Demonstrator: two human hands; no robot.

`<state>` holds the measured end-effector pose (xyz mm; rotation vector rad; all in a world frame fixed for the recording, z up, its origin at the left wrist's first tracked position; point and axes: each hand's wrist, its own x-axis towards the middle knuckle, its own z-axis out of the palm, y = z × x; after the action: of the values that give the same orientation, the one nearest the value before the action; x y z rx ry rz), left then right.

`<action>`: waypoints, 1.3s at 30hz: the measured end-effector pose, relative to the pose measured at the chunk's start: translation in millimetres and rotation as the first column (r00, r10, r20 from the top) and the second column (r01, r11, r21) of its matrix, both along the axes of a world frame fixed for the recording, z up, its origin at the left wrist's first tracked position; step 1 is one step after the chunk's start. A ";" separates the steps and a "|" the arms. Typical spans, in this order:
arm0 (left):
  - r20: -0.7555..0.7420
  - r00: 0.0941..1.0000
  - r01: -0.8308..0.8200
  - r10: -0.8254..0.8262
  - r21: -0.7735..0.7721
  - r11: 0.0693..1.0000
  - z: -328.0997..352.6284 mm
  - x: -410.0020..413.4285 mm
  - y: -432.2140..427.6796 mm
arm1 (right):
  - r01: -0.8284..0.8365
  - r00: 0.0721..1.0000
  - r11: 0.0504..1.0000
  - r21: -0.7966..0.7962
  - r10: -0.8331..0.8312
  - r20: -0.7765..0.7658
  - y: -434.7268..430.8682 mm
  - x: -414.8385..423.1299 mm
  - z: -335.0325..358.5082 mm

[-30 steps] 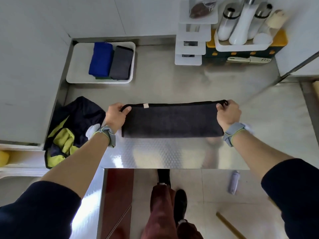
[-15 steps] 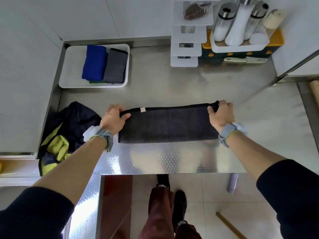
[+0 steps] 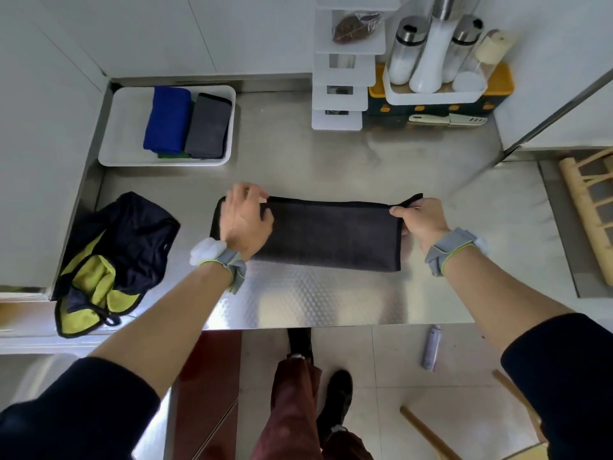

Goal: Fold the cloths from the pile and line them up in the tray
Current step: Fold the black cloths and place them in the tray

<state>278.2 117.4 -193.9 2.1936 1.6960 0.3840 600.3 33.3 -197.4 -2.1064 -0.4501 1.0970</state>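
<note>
A dark grey cloth (image 3: 331,235), folded into a long strip, lies flat on the steel counter (image 3: 331,167). My left hand (image 3: 243,220) rests palm down on its left end, fingers spread. My right hand (image 3: 421,220) pinches the strip's right end, and its far right corner sticks up. The white tray (image 3: 124,127) stands at the back left and holds a folded blue cloth (image 3: 166,119) beside a folded grey cloth (image 3: 209,126), with a green one underneath. The pile (image 3: 112,257) of dark navy and yellow-green cloths lies at the counter's left edge.
A white tiered rack (image 3: 341,91) and a yellow-and-white caddy (image 3: 441,91) with bottles stand at the back right. A wooden rack (image 3: 590,214) sits at the far right. The counter's front edge runs just below the cloth; my legs and the tiled floor show beneath.
My left hand let go of the cloth's left end and now lies flat on it. My right hand still grips the right end, with the far corner lifted.
</note>
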 end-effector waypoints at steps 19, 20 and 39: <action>0.043 0.992 0.126 -0.120 -0.249 0.960 1.6 181.7 -223.8 | -0.348 0.886 0.937 -0.004 0.327 -0.329 -124.9 11.9 47.7; 0.042 0.988 0.151 -0.146 -0.248 0.957 2.5 179.6 -228.1 | -0.412 0.866 0.911 0.013 0.396 -0.304 -128.5 15.1 47.9; 0.081 0.977 0.211 -0.196 -0.260 0.942 5.3 161.8 -248.0 | -0.674 0.673 0.738 -0.035 0.595 -0.439 -117.9 39.8 37.4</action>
<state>440.0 -130.7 -188.7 2.1106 1.3843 0.1482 640.0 -84.7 -160.0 -1.8252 -0.9563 2.0120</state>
